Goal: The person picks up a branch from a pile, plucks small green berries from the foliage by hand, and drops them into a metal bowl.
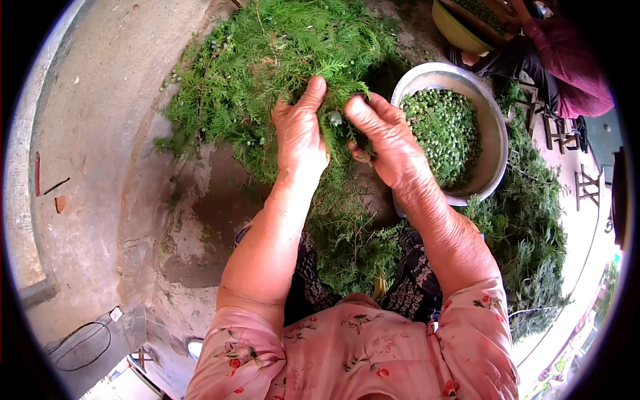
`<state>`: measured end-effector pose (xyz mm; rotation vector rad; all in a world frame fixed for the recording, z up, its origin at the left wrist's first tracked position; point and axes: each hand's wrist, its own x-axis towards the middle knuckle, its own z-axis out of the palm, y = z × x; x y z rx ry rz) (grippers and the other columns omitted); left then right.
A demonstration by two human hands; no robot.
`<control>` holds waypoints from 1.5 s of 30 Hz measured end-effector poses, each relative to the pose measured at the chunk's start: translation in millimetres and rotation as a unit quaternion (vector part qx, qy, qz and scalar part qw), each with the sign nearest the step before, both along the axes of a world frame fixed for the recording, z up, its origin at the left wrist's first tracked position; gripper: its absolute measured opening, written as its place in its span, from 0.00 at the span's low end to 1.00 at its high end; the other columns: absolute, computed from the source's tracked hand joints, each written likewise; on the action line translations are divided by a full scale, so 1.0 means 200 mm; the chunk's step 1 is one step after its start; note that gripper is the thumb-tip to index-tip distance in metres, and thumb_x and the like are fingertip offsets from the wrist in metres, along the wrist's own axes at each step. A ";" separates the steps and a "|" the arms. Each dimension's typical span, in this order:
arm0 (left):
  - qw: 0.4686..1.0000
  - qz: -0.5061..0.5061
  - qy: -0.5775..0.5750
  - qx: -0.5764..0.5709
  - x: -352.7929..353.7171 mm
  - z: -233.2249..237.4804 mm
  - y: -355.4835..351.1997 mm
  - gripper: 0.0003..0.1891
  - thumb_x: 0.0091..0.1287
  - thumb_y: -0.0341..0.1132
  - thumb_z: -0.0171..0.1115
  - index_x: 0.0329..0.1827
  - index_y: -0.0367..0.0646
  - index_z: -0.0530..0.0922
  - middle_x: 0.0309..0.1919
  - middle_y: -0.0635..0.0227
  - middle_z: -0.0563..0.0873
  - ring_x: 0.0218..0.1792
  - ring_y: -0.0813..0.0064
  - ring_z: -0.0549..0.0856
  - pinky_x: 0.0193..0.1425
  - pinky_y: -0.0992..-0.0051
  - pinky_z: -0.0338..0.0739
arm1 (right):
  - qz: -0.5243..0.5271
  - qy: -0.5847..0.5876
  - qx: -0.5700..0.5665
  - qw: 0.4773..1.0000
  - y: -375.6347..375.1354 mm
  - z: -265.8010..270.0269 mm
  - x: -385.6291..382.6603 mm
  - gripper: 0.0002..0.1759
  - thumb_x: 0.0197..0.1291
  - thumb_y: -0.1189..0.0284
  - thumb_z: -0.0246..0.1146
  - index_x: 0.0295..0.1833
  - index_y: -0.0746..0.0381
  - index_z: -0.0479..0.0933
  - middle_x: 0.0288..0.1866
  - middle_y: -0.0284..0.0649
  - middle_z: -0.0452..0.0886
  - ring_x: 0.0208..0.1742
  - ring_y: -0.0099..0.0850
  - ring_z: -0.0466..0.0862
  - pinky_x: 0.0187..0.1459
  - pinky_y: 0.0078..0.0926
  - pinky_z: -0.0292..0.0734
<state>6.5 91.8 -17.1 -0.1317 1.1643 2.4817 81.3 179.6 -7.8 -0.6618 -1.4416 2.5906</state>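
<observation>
My left hand [301, 130] is closed around a green, scale-leaved conifer sprig [327, 83], its thumb pressed along the top. A pale green seed cone [335, 118] shows on the foliage between my two hands. My right hand [390, 137] is just beside it, thumb and fingers curled together; what lies inside them is dark and mostly hidden. Behind my hands spreads a large heap of cut conifer branches [220, 100]. Close to my right wrist stands a metal basin [495, 133] holding many small green cones [440, 137]. More sprigs [353, 257] lie across my lap.
Another heap of branches [527, 227] lies on the right, beyond my forearm. At the upper right sits another person [573, 63] by a yellow-green basin [460, 30]. Small wooden stools [587, 190] stand at the right. A concrete floor [100, 133] and a black cable [83, 327] are at left.
</observation>
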 end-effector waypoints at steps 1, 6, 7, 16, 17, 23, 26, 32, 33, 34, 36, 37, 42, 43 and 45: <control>0.999 0.015 0.047 -0.006 0.01 -0.01 0.01 0.09 0.58 0.27 0.62 0.40 0.37 0.75 0.34 0.65 0.82 0.33 0.74 0.82 0.36 0.75 0.79 | 0.016 0.022 0.088 0.996 0.00 -0.04 -0.01 0.29 0.46 0.56 0.69 0.47 0.66 0.71 0.32 0.34 0.76 0.27 0.17 0.72 0.22 0.16 0.67; 0.997 0.034 0.062 -0.043 0.02 0.02 0.01 0.05 0.57 0.27 0.63 0.36 0.41 0.77 0.32 0.70 0.82 0.31 0.80 0.80 0.33 0.79 0.76 | 0.006 0.061 0.282 0.958 -0.03 -0.06 -0.02 0.25 0.49 0.63 0.68 0.46 0.69 0.72 0.28 0.37 0.77 0.23 0.20 0.74 0.24 0.17 0.71; 0.997 0.034 0.062 -0.043 0.02 0.02 0.00 0.05 0.57 0.27 0.63 0.36 0.41 0.77 0.32 0.70 0.82 0.31 0.80 0.80 0.33 0.79 0.76 | 0.006 0.061 0.282 0.958 -0.02 -0.02 -0.01 0.25 0.49 0.63 0.68 0.46 0.69 0.72 0.28 0.37 0.77 0.23 0.20 0.74 0.24 0.17 0.71; 0.992 -0.029 0.079 -0.089 0.01 0.02 -0.02 0.12 0.56 0.31 0.66 0.41 0.40 0.76 0.38 0.68 0.81 0.37 0.75 0.79 0.44 0.73 0.73 | 0.080 -0.114 0.136 0.981 0.01 0.11 0.01 0.11 0.50 0.73 0.63 0.39 0.67 0.76 0.25 0.36 0.77 0.20 0.19 0.73 0.22 0.16 0.68; 0.990 -0.022 0.086 -0.109 0.00 0.02 -0.02 0.08 0.55 0.30 0.65 0.37 0.41 0.77 0.34 0.69 0.82 0.33 0.78 0.79 0.40 0.75 0.72 | 0.079 -0.098 0.162 0.979 0.02 0.10 0.00 0.12 0.49 0.73 0.62 0.38 0.68 0.76 0.24 0.36 0.77 0.21 0.21 0.74 0.23 0.19 0.70; 0.994 -0.027 0.058 -0.090 0.01 0.06 -0.02 0.11 0.54 0.30 0.67 0.38 0.39 0.77 0.29 0.70 0.82 0.30 0.78 0.78 0.43 0.77 0.71 | 0.098 -0.107 0.360 0.922 0.04 0.02 -0.01 0.15 0.46 0.71 0.61 0.36 0.72 0.76 0.24 0.51 0.78 0.27 0.32 0.79 0.33 0.30 0.74; 0.991 -0.036 0.023 -0.130 0.03 0.10 -0.02 0.11 0.57 0.36 0.65 0.36 0.39 0.75 0.31 0.71 0.79 0.33 0.78 0.77 0.40 0.78 0.71 | 0.085 -0.051 0.420 0.902 0.03 0.03 -0.01 0.13 0.46 0.73 0.59 0.37 0.69 0.77 0.24 0.51 0.78 0.27 0.32 0.80 0.34 0.30 0.74; 0.987 -0.152 -0.016 -0.047 -0.03 0.03 -0.08 0.11 0.59 0.41 0.63 0.34 0.47 0.70 0.15 0.82 0.65 0.17 0.86 0.66 0.25 0.82 0.63 | 0.137 -0.031 0.324 0.936 0.09 0.03 -0.01 0.11 0.48 0.72 0.62 0.37 0.66 0.79 0.22 0.41 0.78 0.21 0.24 0.76 0.25 0.23 0.71; 0.982 -0.174 -0.071 -0.016 -0.03 0.04 -0.09 0.11 0.59 0.42 0.62 0.33 0.49 0.70 0.14 0.83 0.64 0.16 0.87 0.65 0.20 0.83 0.62 | 0.144 -0.034 0.221 0.964 0.10 0.03 -0.01 0.10 0.47 0.72 0.63 0.36 0.64 0.79 0.21 0.38 0.78 0.20 0.21 0.75 0.22 0.20 0.69; 0.983 -0.175 -0.056 -0.005 -0.01 0.07 -0.08 0.10 0.60 0.42 0.61 0.31 0.50 0.70 0.13 0.85 0.63 0.13 0.88 0.63 0.14 0.84 0.57 | 0.160 -0.030 0.181 0.970 0.12 0.06 0.00 0.11 0.45 0.73 0.65 0.37 0.64 0.79 0.22 0.33 0.77 0.18 0.16 0.72 0.17 0.14 0.64; 0.980 -0.189 -0.067 0.009 -0.01 0.08 -0.07 0.10 0.61 0.42 0.60 0.31 0.50 0.70 0.12 0.84 0.63 0.13 0.88 0.63 0.15 0.84 0.58 | 0.162 -0.037 0.148 0.975 0.15 0.07 0.00 0.12 0.45 0.73 0.66 0.38 0.66 0.78 0.22 0.34 0.78 0.19 0.17 0.73 0.16 0.13 0.64; 0.976 -0.204 -0.079 0.023 0.00 0.09 -0.07 0.10 0.61 0.42 0.60 0.30 0.50 0.70 0.12 0.84 0.62 0.13 0.88 0.63 0.15 0.84 0.58 | 0.162 -0.045 0.116 0.979 0.16 0.07 0.00 0.14 0.44 0.74 0.67 0.39 0.67 0.78 0.22 0.34 0.78 0.19 0.17 0.73 0.15 0.13 0.63; 0.938 -0.309 -0.093 0.129 0.00 0.07 -0.07 0.09 0.65 0.40 0.55 0.29 0.46 0.72 0.09 0.82 0.64 0.11 0.87 0.63 0.16 0.83 0.58 | 0.202 0.031 -0.017 0.979 0.25 0.03 0.03 0.10 0.42 0.78 0.66 0.34 0.66 0.78 0.22 0.38 0.79 0.15 0.19 0.73 0.13 0.13 0.62; 0.937 -0.309 -0.095 0.129 0.00 0.06 -0.07 0.09 0.65 0.40 0.55 0.29 0.46 0.72 0.09 0.82 0.64 0.11 0.87 0.63 0.16 0.83 0.58 | 0.201 0.030 -0.017 0.979 0.24 0.02 0.05 0.10 0.42 0.78 0.66 0.34 0.66 0.78 0.22 0.38 0.79 0.15 0.19 0.73 0.13 0.13 0.62; 0.915 -0.338 -0.107 0.192 0.01 0.05 -0.07 0.09 0.65 0.40 0.55 0.31 0.45 0.73 0.09 0.82 0.65 0.10 0.86 0.62 0.16 0.82 0.56 | 0.105 0.004 -0.121 0.987 0.22 0.02 0.09 0.08 0.42 0.78 0.64 0.33 0.66 0.79 0.20 0.40 0.78 0.12 0.20 0.70 0.12 0.14 0.61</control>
